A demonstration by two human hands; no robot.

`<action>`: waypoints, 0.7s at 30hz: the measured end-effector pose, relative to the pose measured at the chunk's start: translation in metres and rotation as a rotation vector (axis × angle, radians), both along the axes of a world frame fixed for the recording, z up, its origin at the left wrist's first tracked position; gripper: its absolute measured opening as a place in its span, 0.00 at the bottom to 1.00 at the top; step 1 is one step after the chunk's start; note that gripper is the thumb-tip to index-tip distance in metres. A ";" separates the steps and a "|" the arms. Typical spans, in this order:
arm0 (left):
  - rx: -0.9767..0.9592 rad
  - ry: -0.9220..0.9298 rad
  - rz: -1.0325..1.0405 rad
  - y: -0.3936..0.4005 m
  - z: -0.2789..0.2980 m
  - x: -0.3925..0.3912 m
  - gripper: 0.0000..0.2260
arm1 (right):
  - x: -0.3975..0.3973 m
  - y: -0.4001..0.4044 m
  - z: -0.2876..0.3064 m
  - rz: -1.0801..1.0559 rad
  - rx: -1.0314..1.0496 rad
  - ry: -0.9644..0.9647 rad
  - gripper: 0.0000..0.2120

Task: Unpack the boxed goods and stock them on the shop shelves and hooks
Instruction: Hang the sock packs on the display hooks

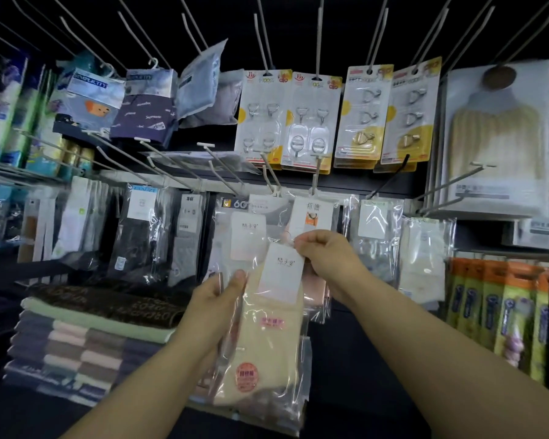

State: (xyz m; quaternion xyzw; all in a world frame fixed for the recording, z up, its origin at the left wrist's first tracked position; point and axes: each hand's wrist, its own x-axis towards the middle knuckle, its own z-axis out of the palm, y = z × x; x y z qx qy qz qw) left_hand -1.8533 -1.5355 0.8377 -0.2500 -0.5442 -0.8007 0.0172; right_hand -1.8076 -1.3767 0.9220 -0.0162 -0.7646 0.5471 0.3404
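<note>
Shop pegboard behind, sock packet (268,331) upright, header card up, both hands holding

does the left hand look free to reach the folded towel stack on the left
Probably not yet: the left hand grips the clear packet of cream socks along its side. The folded towel stack lies close below it, with nothing between.

Folded towels (89,327) lie left of hanging sock packets (159,229).

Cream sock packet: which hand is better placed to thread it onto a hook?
Right. The right hand pinches the cream sock packet at its top corner, nearest the hook above. The left hand holds its side lower down.
</note>
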 end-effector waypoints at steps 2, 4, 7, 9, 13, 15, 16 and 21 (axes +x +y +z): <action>-0.008 0.005 0.002 -0.002 0.001 0.001 0.11 | -0.002 0.005 0.005 -0.098 -0.006 0.038 0.07; -0.003 0.006 0.011 -0.006 0.002 -0.002 0.11 | -0.002 0.014 0.015 -0.198 -0.006 0.122 0.08; 0.022 -0.011 0.024 -0.012 0.004 -0.008 0.10 | 0.000 0.025 0.036 -0.325 0.011 0.226 0.08; 0.028 -0.011 0.018 -0.014 0.004 -0.010 0.10 | -0.001 0.028 0.051 -0.395 0.036 0.263 0.04; 0.050 -0.018 0.002 -0.015 0.003 -0.012 0.10 | -0.006 0.025 0.070 -0.484 0.103 0.312 0.06; 0.054 -0.019 -0.011 -0.016 0.003 -0.013 0.10 | -0.010 0.024 0.074 -0.515 0.151 0.319 0.06; 0.052 -0.017 -0.019 -0.017 0.002 -0.014 0.10 | -0.013 0.023 0.075 -0.528 0.167 0.314 0.07; 0.040 -0.008 -0.004 -0.024 0.000 -0.022 0.11 | -0.023 0.023 0.074 -0.480 0.245 0.285 0.12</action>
